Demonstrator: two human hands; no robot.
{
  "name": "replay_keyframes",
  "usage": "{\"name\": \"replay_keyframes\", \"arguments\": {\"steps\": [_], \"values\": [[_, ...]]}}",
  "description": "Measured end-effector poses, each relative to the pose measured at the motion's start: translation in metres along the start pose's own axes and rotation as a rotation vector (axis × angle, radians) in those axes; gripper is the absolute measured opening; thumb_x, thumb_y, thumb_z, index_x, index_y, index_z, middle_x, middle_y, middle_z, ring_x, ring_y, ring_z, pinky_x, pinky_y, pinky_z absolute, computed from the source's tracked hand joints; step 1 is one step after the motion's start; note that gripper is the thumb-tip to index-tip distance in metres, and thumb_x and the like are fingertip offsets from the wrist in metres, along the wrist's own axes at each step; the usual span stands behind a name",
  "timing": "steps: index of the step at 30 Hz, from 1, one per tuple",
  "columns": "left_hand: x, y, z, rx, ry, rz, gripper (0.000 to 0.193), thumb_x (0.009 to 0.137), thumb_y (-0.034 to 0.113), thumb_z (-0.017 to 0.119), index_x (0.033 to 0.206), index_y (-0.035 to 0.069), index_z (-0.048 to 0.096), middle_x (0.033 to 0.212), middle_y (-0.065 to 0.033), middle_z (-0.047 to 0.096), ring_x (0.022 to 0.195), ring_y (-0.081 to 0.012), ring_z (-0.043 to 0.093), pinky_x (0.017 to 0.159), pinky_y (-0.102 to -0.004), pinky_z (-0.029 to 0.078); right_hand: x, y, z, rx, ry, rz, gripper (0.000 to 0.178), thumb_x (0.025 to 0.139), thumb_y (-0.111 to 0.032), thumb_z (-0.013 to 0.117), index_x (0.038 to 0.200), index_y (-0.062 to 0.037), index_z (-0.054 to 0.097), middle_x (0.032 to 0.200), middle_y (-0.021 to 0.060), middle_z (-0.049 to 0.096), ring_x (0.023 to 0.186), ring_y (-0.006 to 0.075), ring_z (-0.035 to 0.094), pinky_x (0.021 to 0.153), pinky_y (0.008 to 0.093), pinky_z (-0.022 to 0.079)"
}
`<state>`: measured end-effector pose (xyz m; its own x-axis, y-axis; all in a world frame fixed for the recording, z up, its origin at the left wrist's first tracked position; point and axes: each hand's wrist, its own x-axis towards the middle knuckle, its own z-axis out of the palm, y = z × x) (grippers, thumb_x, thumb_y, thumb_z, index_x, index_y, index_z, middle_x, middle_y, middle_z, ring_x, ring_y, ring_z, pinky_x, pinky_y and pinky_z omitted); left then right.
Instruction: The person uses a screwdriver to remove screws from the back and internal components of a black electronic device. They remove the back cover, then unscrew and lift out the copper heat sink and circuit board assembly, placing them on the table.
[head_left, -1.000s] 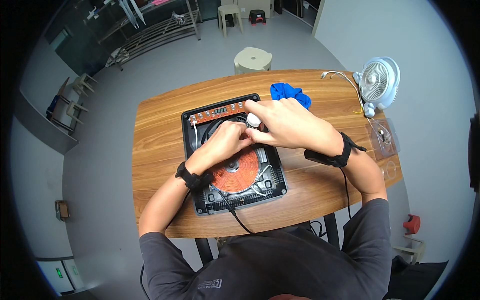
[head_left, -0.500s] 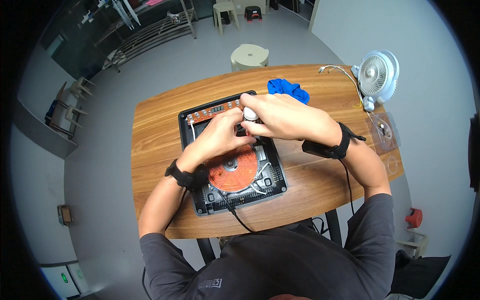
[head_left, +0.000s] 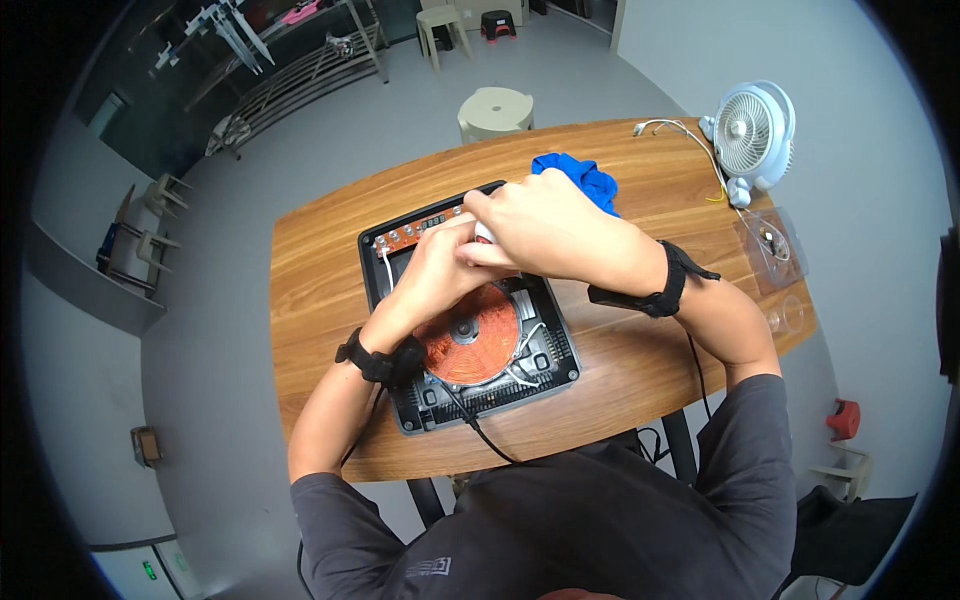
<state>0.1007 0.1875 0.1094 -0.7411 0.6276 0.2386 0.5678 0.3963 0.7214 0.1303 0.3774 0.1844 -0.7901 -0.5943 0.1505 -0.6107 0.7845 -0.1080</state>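
An opened induction cooker [head_left: 562, 345] lies on the wooden table, its copper coil [head_left: 490, 350] facing up and an orange control board [head_left: 398, 238] along the far edge. Over its far half my hands meet. My right hand [head_left: 560, 225] is closed round a small white round-topped thing [head_left: 484, 235], nearly all hidden by the fingers. From the left, my left hand [head_left: 435, 268] presses its curled fingers in against the same spot; its fingertips are covered by the right hand. A white lead [head_left: 388, 268] runs down from the control board.
A blue cloth [head_left: 590, 185] lies just beyond my right hand. At the far right stand a white fan [head_left: 750, 130] with its cable and a clear plastic tray [head_left: 768, 250] holding small parts. A black cable [head_left: 485, 437] crosses the near table edge.
My right hand has closed further over the white-topped thing, which showed more plainly before. Both hands are now closer together. The cooker stays in place; the view has shifted slightly.
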Motion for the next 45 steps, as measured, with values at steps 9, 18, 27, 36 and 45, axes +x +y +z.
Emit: {"name": "replay_keyframes", "arguments": {"steps": [9, 18, 27, 36, 45], "values": [[0.004, 0.005, -0.004, -0.025, -0.058, -0.088, 0.032, 0.081, 0.018, 0.082, 0.097, -0.006, 0.067, 0.088, -0.0134, 0.071, 0.081, -0.0197, 0.068, 0.072, -0.0352, 0.054, -0.002, 0.010, 0.018, 0.158, 0.193, -0.149, 0.026, 0.088, -0.026, 0.064, 0.103, -0.0053, 0.063, 0.086, 0.0175, 0.069, 0.073, 0.0383, 0.069, 0.060, 0.0476, 0.053], [-0.004, 0.000, -0.015, -0.019, -0.141, -0.253, 0.021, 0.087, 0.011, 0.078, 0.100, -0.004, 0.070, 0.089, -0.0046, 0.073, 0.082, -0.0092, 0.064, 0.073, -0.0293, 0.053, 0.004, 0.005, 0.017, 0.134, 0.166, -0.093, 0.035, 0.091, -0.038, 0.066, 0.095, -0.0032, 0.065, 0.077, 0.0183, 0.071, 0.070, 0.0378, 0.071, 0.059, 0.0465, 0.054], [-0.003, 0.000, -0.002, -0.059, 0.003, -0.096, 0.043, 0.081, 0.020, 0.085, 0.112, -0.001, 0.064, 0.100, -0.0156, 0.074, 0.094, -0.0224, 0.072, 0.082, -0.0355, 0.055, 0.009, 0.002, 0.022, 0.029, 0.196, -0.009, 0.044, 0.090, -0.045, 0.070, 0.088, -0.0018, 0.065, 0.066, 0.0198, 0.068, 0.064, 0.0390, 0.070, 0.058, 0.0464, 0.055], [-0.009, -0.018, -0.005, -0.125, -0.161, -0.192, 0.021, 0.085, 0.012, 0.077, 0.097, -0.002, 0.068, 0.082, -0.0077, 0.072, 0.077, -0.0102, 0.064, 0.069, -0.0324, 0.052, 0.004, 0.006, 0.023, 0.244, 0.216, -0.135, 0.032, 0.086, -0.029, 0.067, 0.092, 0.0005, 0.055, 0.070, 0.0201, 0.067, 0.064, 0.0424, 0.067, 0.055, 0.0497, 0.051], [-0.001, 0.000, -0.005, -0.056, -0.047, -0.090, 0.030, 0.083, 0.018, 0.081, 0.103, 0.000, 0.069, 0.093, -0.0170, 0.076, 0.091, -0.0295, 0.075, 0.079, -0.0384, 0.057, 0.005, 0.000, 0.011, 0.023, 0.179, -0.070, 0.041, 0.090, -0.043, 0.067, 0.093, -0.0016, 0.064, 0.069, 0.0207, 0.068, 0.063, 0.0393, 0.069, 0.056, 0.0459, 0.053]]}}
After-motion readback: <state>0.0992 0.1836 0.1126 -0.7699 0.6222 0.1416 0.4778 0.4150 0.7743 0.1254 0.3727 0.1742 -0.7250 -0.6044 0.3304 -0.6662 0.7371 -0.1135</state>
